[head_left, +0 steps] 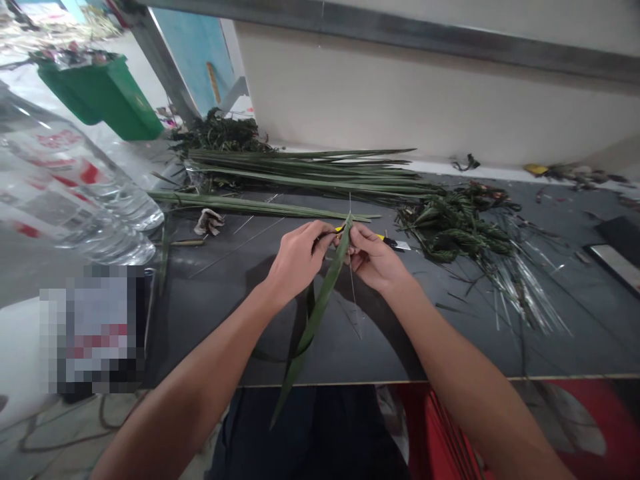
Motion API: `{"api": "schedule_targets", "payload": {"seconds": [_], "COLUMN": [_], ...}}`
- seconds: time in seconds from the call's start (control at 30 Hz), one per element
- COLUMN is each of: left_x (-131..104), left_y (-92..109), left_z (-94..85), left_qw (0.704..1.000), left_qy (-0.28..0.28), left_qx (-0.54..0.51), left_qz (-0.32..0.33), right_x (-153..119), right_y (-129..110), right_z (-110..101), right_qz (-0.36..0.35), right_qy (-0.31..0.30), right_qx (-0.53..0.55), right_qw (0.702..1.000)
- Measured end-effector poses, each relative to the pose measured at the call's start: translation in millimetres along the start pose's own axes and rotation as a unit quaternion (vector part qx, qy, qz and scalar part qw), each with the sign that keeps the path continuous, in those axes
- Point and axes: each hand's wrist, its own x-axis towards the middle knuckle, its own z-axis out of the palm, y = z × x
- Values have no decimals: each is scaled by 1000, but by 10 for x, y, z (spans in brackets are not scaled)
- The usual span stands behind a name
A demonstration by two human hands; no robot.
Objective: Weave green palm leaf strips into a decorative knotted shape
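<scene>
My left hand is closed on a long green leaf strip, with fingers pinched near its upper end. My right hand pinches the same strip from the other side, close to its tip. The loose end of the strip hangs down past the table's front edge, and a second dark length curls beside it. A thin wire or stick stands up above the fingers and seems to run on below them. Just behind my right hand lies a yellow utility knife, partly covered. The exact fold between my fingertips is hidden.
Long green leaves lie across the back of the dark table. Woven leaf pieces on thin clear sticks lie right. Large water bottles stand left, a crumpled scrap nearby. A green bin stands beyond.
</scene>
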Motion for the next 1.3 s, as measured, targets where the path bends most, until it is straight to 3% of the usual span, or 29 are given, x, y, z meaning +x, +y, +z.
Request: {"api": "schedule_targets", "payload": {"seconds": [0.17,0.43,0.73,0.9,1.03,1.3], "left_x": [18,42,90,97,102,150], "left_y": [-26,-76,-27,-24,-2,16], "left_z": [-38,-99,-197,-237,-268,-324], "left_qw": [999,996,997,998,994,940], "left_qy": [28,25,-23,-48,-93,-180], "left_qx": [6,-6,11,20,-43,-203], "left_qz": [24,84,66,27,-47,-206], "right_x": [-32,-83,-82,-77,-66,-37], "right_y": [-44,-143,-177,-182,-165,-110], "right_z": [5,-32,-26,-20,-26,5], "right_qz": [17,82,92,104,126,145], "right_qy": [-24,-55,-64,-64,-67,-88], "right_qx": [18,7,-25,-35,-42,-39], "right_qw": [999,995,993,992,989,985]}}
